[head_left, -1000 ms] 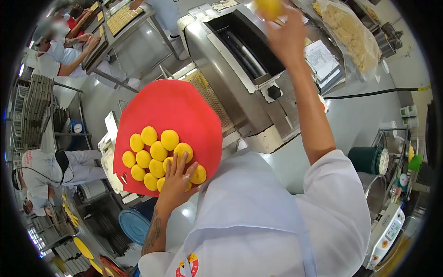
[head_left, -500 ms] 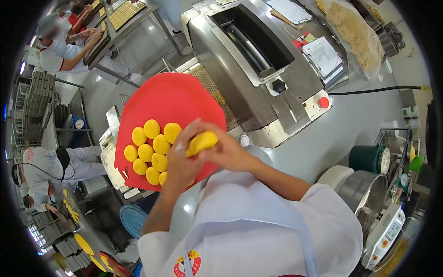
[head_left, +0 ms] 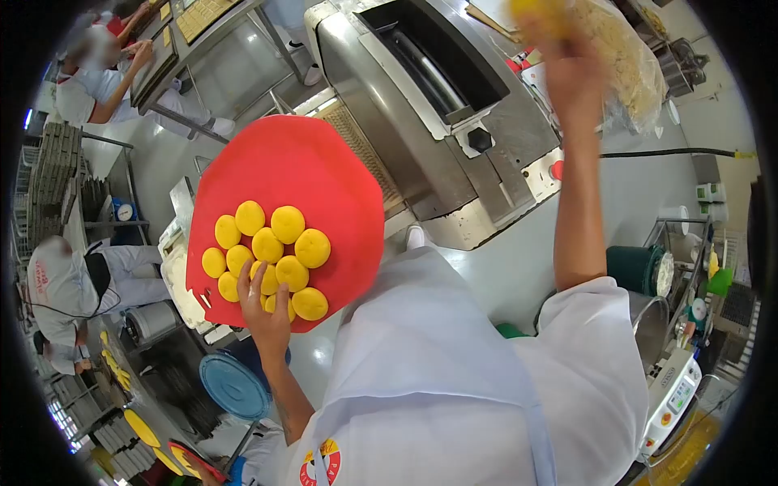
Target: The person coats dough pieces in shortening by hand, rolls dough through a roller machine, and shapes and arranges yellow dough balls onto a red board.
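Several round yellow dough pieces point(head_left: 312, 248) lie in a cluster on a red board point(head_left: 324, 162). My left hand point(head_left: 266, 314) rests over the near edge of that cluster with its fingers spread. Its fingertips touch or nearly touch the dough rounds there, partly hiding them. High at the right, above the paper and plastic beside the machine, my right hand point(head_left: 574, 73) is raised and smeared by motion. It grips a yellow dough lump point(head_left: 541, 14), cut off by the top of the view.
A steel roller machine point(head_left: 438, 138) stands just beyond the board. Behind my right arm are a plastic bag of pale dough point(head_left: 624, 57) and a black cable point(head_left: 673, 154). A blue lidded bin point(head_left: 235, 386) stands at lower left. Co-workers work at tables on the left.
My hands have parted. The right one has swung up and right with the dough lump; the left has dropped onto the dough rounds. More rounds show at the cluster's right side.
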Action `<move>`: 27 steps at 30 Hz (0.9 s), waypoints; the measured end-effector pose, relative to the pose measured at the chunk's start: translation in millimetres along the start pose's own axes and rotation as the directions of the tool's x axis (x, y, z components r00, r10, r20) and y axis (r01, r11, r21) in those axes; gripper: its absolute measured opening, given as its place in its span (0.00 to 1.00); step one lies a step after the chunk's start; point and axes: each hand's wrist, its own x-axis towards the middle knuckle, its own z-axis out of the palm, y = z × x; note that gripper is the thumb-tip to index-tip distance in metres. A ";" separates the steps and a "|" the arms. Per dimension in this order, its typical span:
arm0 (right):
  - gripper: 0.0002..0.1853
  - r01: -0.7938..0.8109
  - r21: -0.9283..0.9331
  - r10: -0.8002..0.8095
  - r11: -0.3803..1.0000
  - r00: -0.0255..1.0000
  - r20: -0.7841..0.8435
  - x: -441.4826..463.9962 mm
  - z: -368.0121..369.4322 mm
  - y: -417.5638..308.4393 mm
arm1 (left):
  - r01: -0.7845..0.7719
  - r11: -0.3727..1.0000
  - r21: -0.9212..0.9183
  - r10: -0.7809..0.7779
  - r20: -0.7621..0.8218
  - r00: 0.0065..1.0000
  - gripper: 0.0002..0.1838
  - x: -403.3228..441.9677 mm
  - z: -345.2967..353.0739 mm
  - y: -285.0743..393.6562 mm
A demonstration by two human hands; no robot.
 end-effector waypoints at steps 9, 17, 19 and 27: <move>0.09 -0.157 0.429 0.084 0.890 0.979 0.186 -132.8 -28.3 -40.7 | 0.092 0.934 -0.346 -0.226 -0.372 0.900 0.23 -56.8 -70.9 -83.2; 0.08 -0.270 0.683 -0.361 0.679 0.688 0.630 -338.9 -3.8 -224.9 | -0.015 0.908 -0.419 -0.196 -0.457 0.868 0.16 -120.5 -139.1 -181.6; 0.08 -0.413 0.678 -0.412 0.608 0.566 0.714 -395.1 17.8 -279.7 | 0.042 0.924 -0.380 -0.259 -0.541 0.800 0.13 -150.4 -160.1 -241.2; 0.16 -0.533 0.464 -0.539 0.707 0.018 0.842 -498.6 46.3 -464.2 | 0.127 0.435 -0.891 -0.820 -0.334 0.465 0.18 -194.7 -242.6 -502.2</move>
